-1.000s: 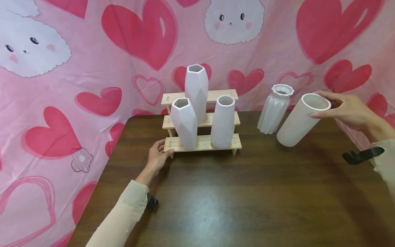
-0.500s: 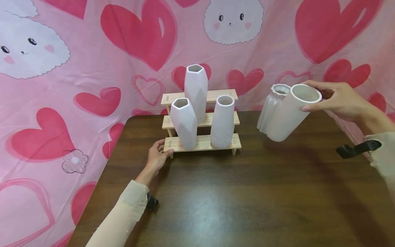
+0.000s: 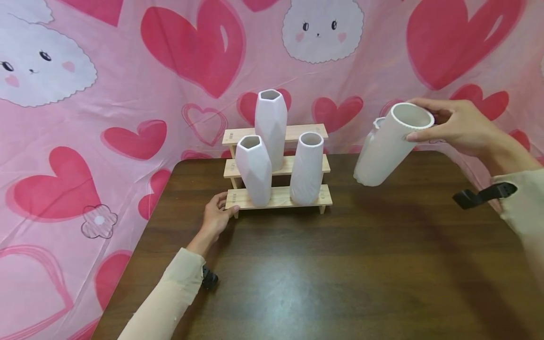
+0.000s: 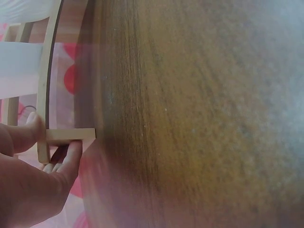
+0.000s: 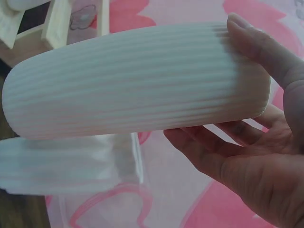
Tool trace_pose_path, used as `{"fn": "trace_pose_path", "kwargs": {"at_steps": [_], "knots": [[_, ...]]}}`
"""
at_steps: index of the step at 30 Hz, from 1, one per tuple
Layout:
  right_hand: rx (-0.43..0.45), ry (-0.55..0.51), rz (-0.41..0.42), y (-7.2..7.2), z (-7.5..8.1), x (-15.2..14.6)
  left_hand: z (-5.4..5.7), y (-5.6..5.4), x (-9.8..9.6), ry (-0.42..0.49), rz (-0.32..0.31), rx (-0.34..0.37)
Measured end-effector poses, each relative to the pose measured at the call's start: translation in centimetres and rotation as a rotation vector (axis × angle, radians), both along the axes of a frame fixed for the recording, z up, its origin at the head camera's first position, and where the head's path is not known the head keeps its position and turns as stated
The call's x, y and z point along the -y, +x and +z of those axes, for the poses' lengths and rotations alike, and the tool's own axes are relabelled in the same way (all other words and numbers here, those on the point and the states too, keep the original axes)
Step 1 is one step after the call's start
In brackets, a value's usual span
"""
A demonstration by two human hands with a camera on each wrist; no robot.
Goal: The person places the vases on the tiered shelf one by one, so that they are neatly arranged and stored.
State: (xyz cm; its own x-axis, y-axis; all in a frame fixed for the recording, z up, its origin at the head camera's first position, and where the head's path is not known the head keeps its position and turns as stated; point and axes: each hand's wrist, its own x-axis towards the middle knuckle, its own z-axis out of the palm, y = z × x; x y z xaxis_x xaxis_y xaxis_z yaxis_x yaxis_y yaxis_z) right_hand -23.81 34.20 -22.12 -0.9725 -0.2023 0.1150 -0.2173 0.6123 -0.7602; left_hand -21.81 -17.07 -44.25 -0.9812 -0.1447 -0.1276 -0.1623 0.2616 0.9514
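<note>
My right hand [image 3: 454, 125] grips a white ribbed cylindrical vase [image 3: 388, 148] near its rim, thumb on one side and fingers on the other. The vase tilts, its mouth toward the hand. In the right wrist view its fine ribs [image 5: 137, 80] show along the whole side. Behind it stands a white fluted vase [image 5: 71, 164], mostly hidden in the head view. My left hand [image 3: 216, 217] pinches the left end of the lowest shelf on a three-step wooden stand [image 3: 280, 196]; in the left wrist view the thumb lies on the board [image 4: 43, 95] and fingers reach by its leg [image 4: 71, 135].
On the stand are a faceted vase [image 3: 254, 172] and a textured round vase [image 3: 307, 170] on the lowest step, and a taller faceted vase [image 3: 271, 125] on the middle step. The brown table [image 3: 297, 274] meets a pink heart-patterned cloth [image 3: 204, 56] behind.
My right hand has lifted the ribbed vase and carried it left and farther back, so it now covers most of the fluted vase. The left hand has stayed on the stand.
</note>
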Motion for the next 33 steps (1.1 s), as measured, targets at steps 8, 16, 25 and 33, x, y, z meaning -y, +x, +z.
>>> {"fn": "trace_pose_path", "kwargs": {"at_steps": [8,16,25,33], "knots": [[-0.005,-0.005,0.024,-1.2,1.8,2.7,0.1,0.2,0.0,-0.015,0.006,0.007],[0.018,-0.057,0.052,-2.8,2.6,5.6,0.4,0.3,-0.1,-0.009,-0.007,-0.004],[0.067,-0.152,0.108,-4.6,2.8,8.6,0.3,0.1,-0.1,0.001,0.0,-0.013],[0.034,-0.117,0.113,-6.2,2.6,10.7,0.1,0.1,-0.1,0.0,-0.002,-0.009]]}}
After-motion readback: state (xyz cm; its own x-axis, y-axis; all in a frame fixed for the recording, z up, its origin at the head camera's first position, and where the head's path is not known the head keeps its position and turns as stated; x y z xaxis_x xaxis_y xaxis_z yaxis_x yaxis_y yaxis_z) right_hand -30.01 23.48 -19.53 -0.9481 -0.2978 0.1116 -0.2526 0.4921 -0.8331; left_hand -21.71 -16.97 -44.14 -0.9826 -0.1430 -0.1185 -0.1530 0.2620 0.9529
